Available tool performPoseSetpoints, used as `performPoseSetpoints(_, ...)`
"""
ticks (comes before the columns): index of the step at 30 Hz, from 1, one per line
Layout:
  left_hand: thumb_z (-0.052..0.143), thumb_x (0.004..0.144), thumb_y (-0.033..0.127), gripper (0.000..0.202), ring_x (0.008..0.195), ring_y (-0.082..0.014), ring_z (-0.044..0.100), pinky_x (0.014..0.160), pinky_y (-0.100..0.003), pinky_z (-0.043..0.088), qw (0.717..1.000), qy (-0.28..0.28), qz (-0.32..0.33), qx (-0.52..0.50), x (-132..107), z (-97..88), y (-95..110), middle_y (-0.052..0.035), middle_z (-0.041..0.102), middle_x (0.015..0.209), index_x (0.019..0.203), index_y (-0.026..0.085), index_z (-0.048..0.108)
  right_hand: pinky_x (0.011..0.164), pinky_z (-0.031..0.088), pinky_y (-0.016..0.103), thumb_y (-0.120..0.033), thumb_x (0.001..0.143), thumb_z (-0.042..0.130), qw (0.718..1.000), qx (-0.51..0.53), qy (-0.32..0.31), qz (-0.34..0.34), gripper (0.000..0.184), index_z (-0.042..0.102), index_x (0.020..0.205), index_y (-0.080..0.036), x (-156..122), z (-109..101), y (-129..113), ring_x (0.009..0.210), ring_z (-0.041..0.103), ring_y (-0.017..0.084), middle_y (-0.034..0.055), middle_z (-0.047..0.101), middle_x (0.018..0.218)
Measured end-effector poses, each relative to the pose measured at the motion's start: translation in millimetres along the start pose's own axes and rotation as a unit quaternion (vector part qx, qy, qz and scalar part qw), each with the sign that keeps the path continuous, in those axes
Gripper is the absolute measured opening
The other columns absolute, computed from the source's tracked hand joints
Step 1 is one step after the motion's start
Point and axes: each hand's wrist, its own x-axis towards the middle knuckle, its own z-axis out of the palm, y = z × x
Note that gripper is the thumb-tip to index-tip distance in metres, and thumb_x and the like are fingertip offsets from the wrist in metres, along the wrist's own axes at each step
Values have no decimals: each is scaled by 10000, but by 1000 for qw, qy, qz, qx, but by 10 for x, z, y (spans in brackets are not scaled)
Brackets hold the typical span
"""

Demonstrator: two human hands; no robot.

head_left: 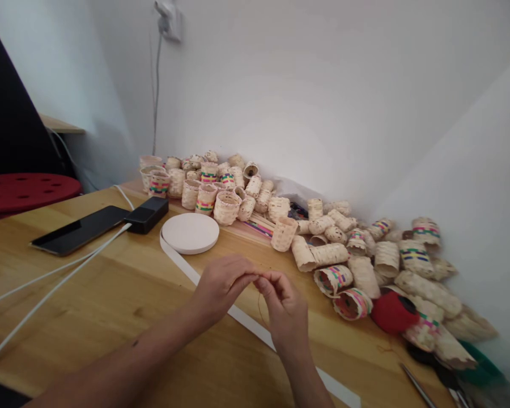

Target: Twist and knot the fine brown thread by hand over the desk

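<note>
My left hand and my right hand meet above the wooden table, fingertips pinched together on a thin dark thread that hangs down in a loop between them. Whether a needle is held is too small to tell. Under my hands a white ribbon strip runs across the table from a flat white ribbon roll.
Many small woven baskets are piled along the wall. A red pincushion and scissors lie at the right. A phone, a black power bank and white cables lie at the left, near a red stool.
</note>
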Motion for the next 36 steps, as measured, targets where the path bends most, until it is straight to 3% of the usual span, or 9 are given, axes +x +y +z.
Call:
performPoseSetpoints(12, 594, 840, 251, 134, 720, -177, 582, 734, -263, 392, 997, 8, -72, -39, 20, 6, -26, -18, 675, 742, 824, 239, 726, 625, 480, 234, -349, 839, 585, 1000, -2, 6, -13, 196, 677, 791, -182, 5, 6, -21, 680, 624, 156, 18, 683, 732)
performPoseSetpoints(22, 565, 836, 247, 131, 733, -184, 567, 704, -267, 367, 998, 2, -52, 28, 3, 19, -42, -43, 669, 768, 795, 210, 684, 637, 468, 235, -349, 825, 606, 999, 34, -9, 21, 185, 670, 806, -176, -1, 24, 17, 691, 603, 148, 12, 671, 740)
performPoseSetpoints(28, 576, 804, 242, 105, 689, -171, 564, 664, -251, 366, 994, 10, -104, 16, 1, 47, -60, -24, 658, 720, 784, 207, 673, 673, 501, 261, -338, 789, 663, 989, 138, -34, 40, 175, 630, 853, -179, 25, 60, 88, 734, 630, 154, 22, 677, 794)
performPoseSetpoints(36, 531, 832, 262, 131, 654, -140, 568, 623, -225, 385, 982, 25, -183, -37, 35, 24, -16, 0, 643, 699, 791, 177, 622, 627, 483, 256, -335, 751, 690, 981, 187, 10, 47, 283, 539, 955, -208, 15, 97, 94, 687, 615, 145, -5, 650, 745)
